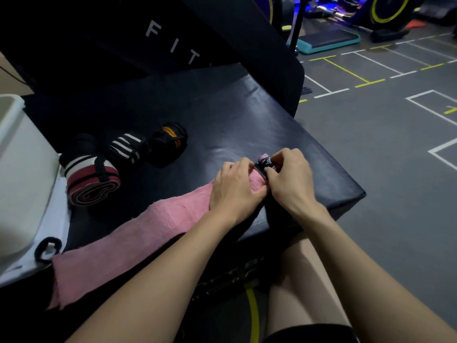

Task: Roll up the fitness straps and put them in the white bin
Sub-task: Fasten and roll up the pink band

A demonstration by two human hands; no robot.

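While both hands work at the far end of the pink strap (pixel 158 219), the roll they have begun is small, so it could spring loose or wind crooked if the pinch slackens. The left hand (pixel 235 186) presses on the strap with its fingers curled over the cloth, just beside the right hand (pixel 291 179), whose fingers are clamped on the little rolled end (pixel 265 161). A skewed start would probably give a cone-shaped roll that slides apart on the way to the white bin (pixel 22 169).

Lying flat on the black padded counter (pixel 247 115), the strap has its long axis running from the near left, where its frayed tail hangs over the counter edge, to the far right, where the roll sits. That hanging tail might drag the strap sideways as it winds.

Three finished rolls, red-and-white (pixel 92 186), black-and-white (pixel 126 148) and black-and-orange (pixel 169 143), sit on the counter to the left, near the bin and not yet in it.
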